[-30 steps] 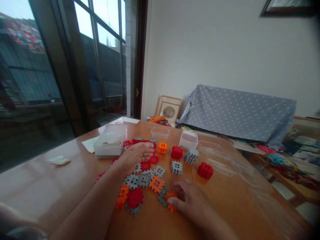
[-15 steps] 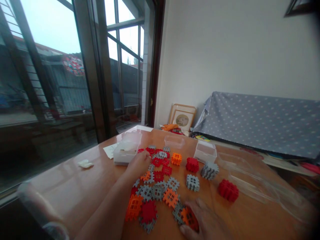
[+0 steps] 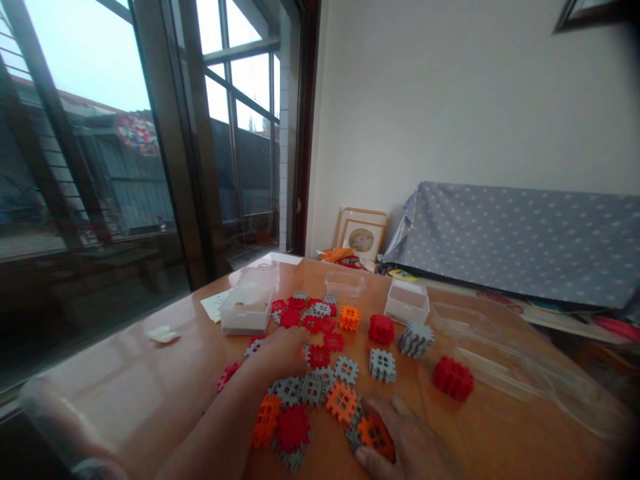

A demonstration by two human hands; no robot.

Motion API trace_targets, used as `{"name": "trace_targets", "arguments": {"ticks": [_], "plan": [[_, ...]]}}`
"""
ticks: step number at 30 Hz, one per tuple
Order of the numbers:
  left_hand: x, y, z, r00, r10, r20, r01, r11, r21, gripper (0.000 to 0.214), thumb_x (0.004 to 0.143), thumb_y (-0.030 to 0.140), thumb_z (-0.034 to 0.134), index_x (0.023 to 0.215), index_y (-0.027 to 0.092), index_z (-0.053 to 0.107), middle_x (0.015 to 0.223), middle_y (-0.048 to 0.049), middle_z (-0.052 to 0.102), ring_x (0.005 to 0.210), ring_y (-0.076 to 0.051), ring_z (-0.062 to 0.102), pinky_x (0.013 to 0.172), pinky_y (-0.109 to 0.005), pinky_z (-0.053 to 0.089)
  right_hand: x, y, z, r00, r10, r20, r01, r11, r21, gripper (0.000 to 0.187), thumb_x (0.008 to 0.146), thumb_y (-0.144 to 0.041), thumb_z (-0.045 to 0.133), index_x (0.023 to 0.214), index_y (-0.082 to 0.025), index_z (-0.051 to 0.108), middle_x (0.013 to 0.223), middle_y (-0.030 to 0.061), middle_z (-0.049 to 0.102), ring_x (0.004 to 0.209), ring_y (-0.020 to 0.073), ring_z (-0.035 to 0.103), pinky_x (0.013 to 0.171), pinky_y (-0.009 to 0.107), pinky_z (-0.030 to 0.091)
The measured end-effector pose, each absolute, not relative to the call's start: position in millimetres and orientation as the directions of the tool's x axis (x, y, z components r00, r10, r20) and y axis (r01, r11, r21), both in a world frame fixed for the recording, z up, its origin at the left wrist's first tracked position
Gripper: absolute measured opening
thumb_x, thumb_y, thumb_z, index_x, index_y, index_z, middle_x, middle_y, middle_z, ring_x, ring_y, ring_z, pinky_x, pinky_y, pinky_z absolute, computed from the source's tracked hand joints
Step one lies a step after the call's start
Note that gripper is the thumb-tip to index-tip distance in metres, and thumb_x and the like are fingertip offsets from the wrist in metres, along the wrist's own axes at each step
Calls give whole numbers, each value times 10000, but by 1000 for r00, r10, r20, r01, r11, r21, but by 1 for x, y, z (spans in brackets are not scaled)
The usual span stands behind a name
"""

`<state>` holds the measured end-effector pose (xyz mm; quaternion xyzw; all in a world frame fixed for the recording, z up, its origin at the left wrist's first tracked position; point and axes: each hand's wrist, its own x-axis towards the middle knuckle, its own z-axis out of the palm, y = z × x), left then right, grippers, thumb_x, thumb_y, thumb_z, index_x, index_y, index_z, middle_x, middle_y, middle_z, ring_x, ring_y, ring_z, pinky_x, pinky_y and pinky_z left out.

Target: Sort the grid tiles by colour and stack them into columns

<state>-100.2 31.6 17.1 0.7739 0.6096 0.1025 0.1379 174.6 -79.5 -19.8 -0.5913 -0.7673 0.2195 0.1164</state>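
Note:
My left hand (image 3: 287, 350) reaches over the loose plastic building tiles, its fingers curled downward. The fingertips and whatever they hold are hidden; a bit of orange shows beside them. Next to it lie a red tile (image 3: 319, 355) and a grey tile (image 3: 346, 370). Near the table's front, my right hand (image 3: 400, 437) is closed round an orange window-shaped tile (image 3: 376, 437), thumb at its near side and fingers on the far side. Grey tiles (image 3: 354, 430) lie against its left. Another orange tile (image 3: 341, 401) and a solid red tile (image 3: 293, 428) lie close by.
Stacked tiles stand at the right: orange (image 3: 349, 318), red (image 3: 381, 329), grey (image 3: 416, 339), a second grey (image 3: 383, 365) and a second red (image 3: 453, 379). Clear plastic boxes (image 3: 246, 313) (image 3: 407, 301) and transparent lids stand around. A crumpled white scrap (image 3: 163, 335) lies at left.
My left hand has come back nearer from the far tiles, uncovering red ones there. My right hand stays round the orange tile. The view has shifted slightly.

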Motion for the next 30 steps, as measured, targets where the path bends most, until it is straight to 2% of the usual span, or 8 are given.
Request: {"name": "trace_targets", "arguments": {"ticks": [4,9,12,17,24,30], "plan": [[-98,34,16,235,972,20,908,-227,352,217,728,209,588,936,231,647,965,-64,724,853,-233,651,678,-277,408,177,-80,-24,-254,966,-56,847,195,-495,569,792,-526,648,1318,-315,601,1217,89,643,1075,294,642,901,365,492],[-102,39,17,218,976,25,913,-212,349,154,796,199,511,875,224,640,875,-64,713,797,-223,636,669,-288,392,179,-79,-28,-255,966,-27,831,205,-516,544,832,-565,605,1317,-318,598,1212,82,643,1070,281,642,883,352,489],[-104,36,19,256,966,12,902,-244,356,169,771,230,564,912,239,655,942,-59,716,845,-233,644,693,-290,410,180,-78,-27,-257,966,-29,823,203,-531,494,870,-576,558,1289,-319,610,1190,76,648,1035,265,649,876,346,483],[-100,27,20,332,942,-43,887,-296,355,367,640,290,717,1000,247,664,1053,-84,702,950,-294,648,745,-317,452,181,-78,-25,-266,964,-25,807,209,-552,477,887,-575,541,1282,-315,607,1179,76,649,1008,256,650,878,341,474],[-94,29,16,361,933,8,875,-341,343,266,681,225,664,947,216,649,1069,-126,676,991,-311,628,813,-358,458,181,-78,-28,-266,964,-14,807,214,-551,461,878,-538,562,1274,-310,614,1190,75,648,1027,255,649,865,326,474],[-96,34,15,341,938,53,856,-334,394,350,655,67,591,961,211,681,1055,-92,675,976,-259,614,793,-311,439,182,-77,-29,-276,961,-17,802,220,-556,434,877,-502,565,1263,-313,622,1170,72,655,1013,250,651,870,327,473]]}}
